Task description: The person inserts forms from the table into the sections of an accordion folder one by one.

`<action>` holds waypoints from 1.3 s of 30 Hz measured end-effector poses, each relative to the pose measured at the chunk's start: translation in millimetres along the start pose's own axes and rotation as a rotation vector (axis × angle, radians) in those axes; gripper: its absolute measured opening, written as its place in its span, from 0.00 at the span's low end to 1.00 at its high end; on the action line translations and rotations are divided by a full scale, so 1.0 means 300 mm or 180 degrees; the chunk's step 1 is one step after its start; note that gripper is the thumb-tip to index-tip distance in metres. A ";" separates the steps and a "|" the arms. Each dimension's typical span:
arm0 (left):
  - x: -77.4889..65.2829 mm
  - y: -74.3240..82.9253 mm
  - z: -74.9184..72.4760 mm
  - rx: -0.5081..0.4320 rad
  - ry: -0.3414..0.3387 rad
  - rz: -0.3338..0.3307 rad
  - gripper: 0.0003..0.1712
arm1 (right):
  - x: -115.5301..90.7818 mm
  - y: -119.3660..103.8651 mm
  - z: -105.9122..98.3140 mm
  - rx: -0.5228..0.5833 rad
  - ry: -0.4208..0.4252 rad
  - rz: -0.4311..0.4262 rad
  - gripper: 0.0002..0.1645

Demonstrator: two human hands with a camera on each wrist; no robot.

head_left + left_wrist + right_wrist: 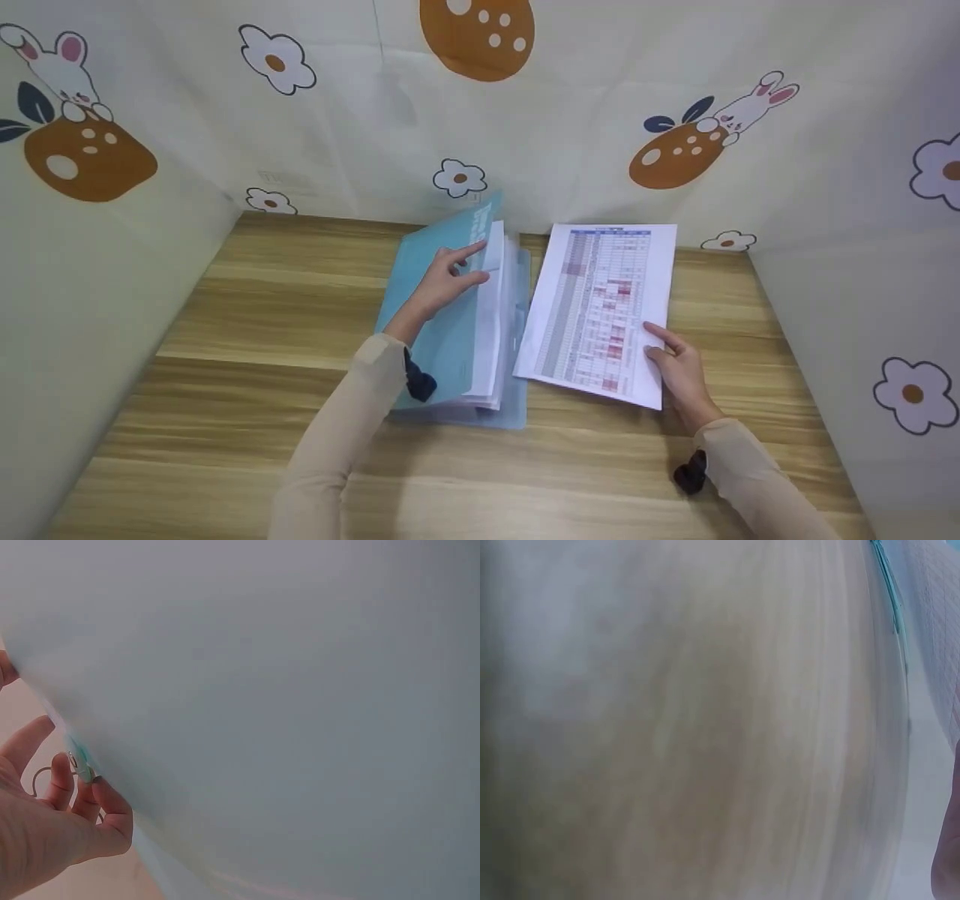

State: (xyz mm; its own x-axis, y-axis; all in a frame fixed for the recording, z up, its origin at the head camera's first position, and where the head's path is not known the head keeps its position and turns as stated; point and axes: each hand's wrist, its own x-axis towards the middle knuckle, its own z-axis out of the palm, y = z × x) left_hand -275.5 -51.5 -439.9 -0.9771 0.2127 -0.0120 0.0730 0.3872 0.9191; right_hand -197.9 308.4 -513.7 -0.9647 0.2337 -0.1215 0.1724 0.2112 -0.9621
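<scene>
A light-blue folder [431, 337] lies partly open on the table, its cover raised and white sheets [486, 360] fanned inside. My left hand [441, 283] holds the cover's right edge, index finger and thumb stretched toward the sheets. In the left wrist view, the cover [262, 712] fills most of the picture; by the curled fingertips is a small teal piece [84, 769] with a thin looped cord. To the folder's right, my right hand [684, 379] grips the lower right edge of a white sheet printed with a table [592, 315]. Only a sliver of that hand shows in the right wrist view.
The wood-grain table [262, 315] is bounded behind and at both sides by a pale curtain [352, 135] with rabbit, fruit and flower prints. The folder's upper end is close to the back curtain. A black device [420, 381] sits on each wrist.
</scene>
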 end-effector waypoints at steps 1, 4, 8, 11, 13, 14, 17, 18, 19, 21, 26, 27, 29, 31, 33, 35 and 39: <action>0.000 0.000 0.001 -0.0002 -0.0005 -0.0009 0.31 | 0.001 0.002 0.000 -0.0007 0.0011 -0.0005 0.26; -0.001 0.000 0.001 -0.0022 -0.0008 -0.0027 0.31 | -0.003 0.003 0.001 -0.0047 0.0049 -0.0043 0.25; -0.001 0.002 0.000 -0.0041 -0.0005 -0.0100 0.31 | -0.010 0.004 0.000 -0.0106 0.0078 -0.0043 0.25; -0.001 0.002 0.000 -0.0037 -0.0011 -0.0140 0.31 | -0.013 0.005 -0.003 -0.0146 0.0060 -0.0020 0.25; -0.001 0.001 -0.001 -0.0023 -0.0010 -0.0134 0.31 | -0.015 0.005 -0.005 -0.0177 0.0057 -0.0006 0.24; -0.001 0.001 0.000 -0.0027 -0.0007 -0.0125 0.31 | -0.017 0.005 -0.006 -0.0172 0.0060 -0.0007 0.24; -0.001 -0.001 -0.001 -0.0105 -0.0027 -0.0057 0.31 | -0.018 0.006 -0.008 -0.0234 0.0087 0.0008 0.24; -0.002 -0.001 -0.001 -0.0134 -0.0032 -0.0049 0.31 | -0.017 0.008 -0.008 -0.0262 0.0101 0.0014 0.24; -0.002 -0.001 -0.001 -0.0158 -0.0036 -0.0048 0.31 | -0.017 0.008 -0.008 -0.0281 0.0105 0.0016 0.24; -0.002 -0.001 -0.001 -0.0189 -0.0044 -0.0046 0.31 | -0.017 0.010 -0.007 -0.0323 0.0105 0.0008 0.24; 0.000 -0.001 0.000 -0.0107 -0.0024 -0.0136 0.31 | -0.029 0.006 0.003 -0.0249 0.0076 -0.0053 0.24; 0.000 0.000 0.000 -0.0095 -0.0021 -0.0148 0.32 | -0.032 0.004 0.006 -0.0221 0.0075 -0.0080 0.24; 0.000 0.001 0.000 -0.0086 -0.0018 -0.0158 0.32 | -0.037 0.005 0.012 -0.0174 0.0088 -0.0112 0.24; 0.000 0.002 -0.001 -0.0089 -0.0010 -0.0149 0.31 | -0.038 0.009 0.016 -0.0124 0.0076 -0.0128 0.24; 0.000 0.002 0.000 -0.0092 0.0002 -0.0141 0.31 | -0.024 0.036 0.017 -0.0094 0.0064 -0.0211 0.24; 0.000 0.002 0.001 -0.0086 0.0005 -0.0139 0.31 | -0.006 0.066 0.017 -0.0057 0.0048 -0.0266 0.25; 0.000 0.001 0.000 -0.0059 0.0003 -0.0132 0.32 | -0.008 0.061 0.029 0.0059 0.0023 -0.0237 0.24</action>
State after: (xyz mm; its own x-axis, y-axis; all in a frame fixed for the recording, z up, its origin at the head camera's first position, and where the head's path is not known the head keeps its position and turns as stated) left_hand -275.5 -51.3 -439.6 -0.9793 0.1959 -0.0500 0.0286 0.3790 0.9249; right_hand -194.2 303.6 -533.0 -0.9732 0.2250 -0.0478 0.0965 0.2106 -0.9728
